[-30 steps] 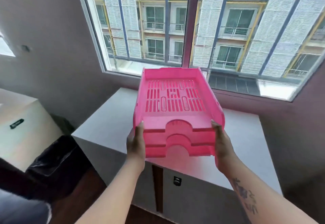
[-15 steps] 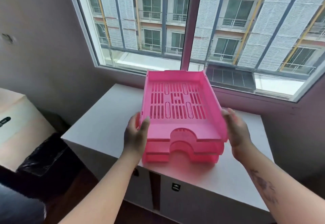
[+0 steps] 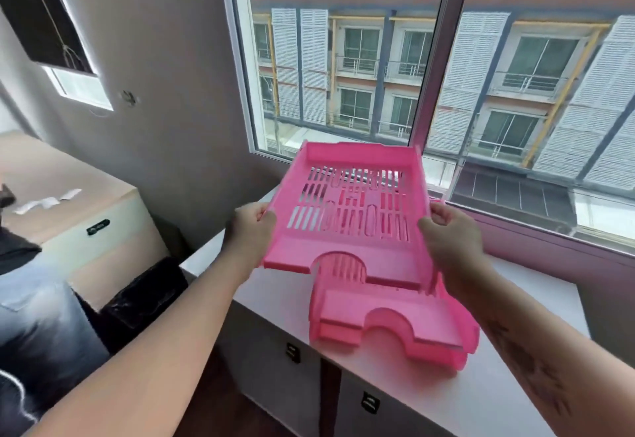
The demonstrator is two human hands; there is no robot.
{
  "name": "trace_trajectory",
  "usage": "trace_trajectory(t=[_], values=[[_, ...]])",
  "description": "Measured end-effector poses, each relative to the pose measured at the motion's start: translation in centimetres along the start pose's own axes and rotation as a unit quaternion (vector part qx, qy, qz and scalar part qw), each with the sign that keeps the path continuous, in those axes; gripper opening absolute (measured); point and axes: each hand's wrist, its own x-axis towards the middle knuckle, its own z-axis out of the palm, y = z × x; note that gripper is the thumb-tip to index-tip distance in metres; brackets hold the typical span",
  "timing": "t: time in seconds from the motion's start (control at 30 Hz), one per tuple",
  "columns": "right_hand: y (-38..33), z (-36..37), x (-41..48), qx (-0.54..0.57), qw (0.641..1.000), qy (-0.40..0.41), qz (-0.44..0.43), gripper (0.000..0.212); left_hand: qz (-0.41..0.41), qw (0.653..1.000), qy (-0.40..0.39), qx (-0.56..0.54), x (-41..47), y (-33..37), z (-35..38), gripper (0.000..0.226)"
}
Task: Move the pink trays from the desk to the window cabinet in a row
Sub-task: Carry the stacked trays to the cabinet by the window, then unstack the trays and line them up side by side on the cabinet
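Under the big window (image 3: 343, 58), the white window cabinet (image 3: 498, 402) served as our surface, and nearest to us two pink trays (image 3: 395, 330) sat nested on it, their front edges close to the cabinet's lip. Above them we held the top tray (image 3: 347, 216) clear of the stack, tipped so its left side hung out past the cabinet's left end. Our left hand (image 3: 252, 230) had its fingers closed on the tray's left wall and our right hand (image 3: 450, 241) had its fingers closed on the right wall — both forearms reaching forward, wrists level, thumbs on top.

We judged two risks. Set down where it hovered, the tray would overhang the left end and could tip off — it needed to come to rest on the bare surface. And a careless sweep might nudge the nested pair toward the front edge, since they sat so near it.
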Motion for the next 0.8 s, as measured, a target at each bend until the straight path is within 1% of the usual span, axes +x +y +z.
trace_trajectory(t=[0.1, 0.17, 0.23, 0.3, 0.4, 0.53, 0.6, 0.73, 0.8], values=[[-2.1, 5.5, -0.8, 0.027, 0.998, -0.043, -0.021, 0.024, -0.002, 0.999, 0.036, 0.013, 3.6, -2.8, -4.7, 0.032], [-2.9, 9.5, -1.3, 0.026, 0.998, -0.057, -0.027, 0.027, -0.001, 0.998, 0.053, 0.014, 5.5, -5.0, -7.4, 0.033], [-3.1, 13.5, -1.8, 0.018, 0.997, -0.065, -0.045, 0.03, -0.004, 0.998, 0.063, -0.007, 6.9, -7.5, -9.3, 0.02], [-2.9, 17.0, -2.2, 0.009, 0.997, -0.067, -0.038, 0.034, -0.016, 0.998, 0.055, -0.024, 7.9, -10.1, -10.5, 0.009], [-1.3, 21.2, -2.5, -0.002, 0.998, -0.07, 0.002, 0.033, -0.047, 0.998, 0.033, -0.029, 9.3, -14.4, -10.9, 0.016], [1.7, 25.0, -2.3, -0.064, 0.996, -0.031, 0.049, 0.04, -0.084, 0.996, 0.011, -0.026, 10.5, -19.0, -9.6, 0.022], [3.3, 26.2, -2.5, -0.081, 0.994, -0.024, 0.065, 0.043, -0.098, 0.995, 0.006, -0.012, 10.6, -20.9, -8.8, 0.024], [5.8, 27.4, -3.2, -0.087, 0.989, -0.048, 0.11, 0.052, -0.109, 0.994, -0.015, -0.014, 9.9, -24.0, -8.2, 0.031], [5.9, 27.5, -3.2, -0.1, 0.986, -0.064, 0.116, 0.055, -0.106, 0.994, -0.025, -0.004, 10.1, -24.5, -8.4, 0.024]])
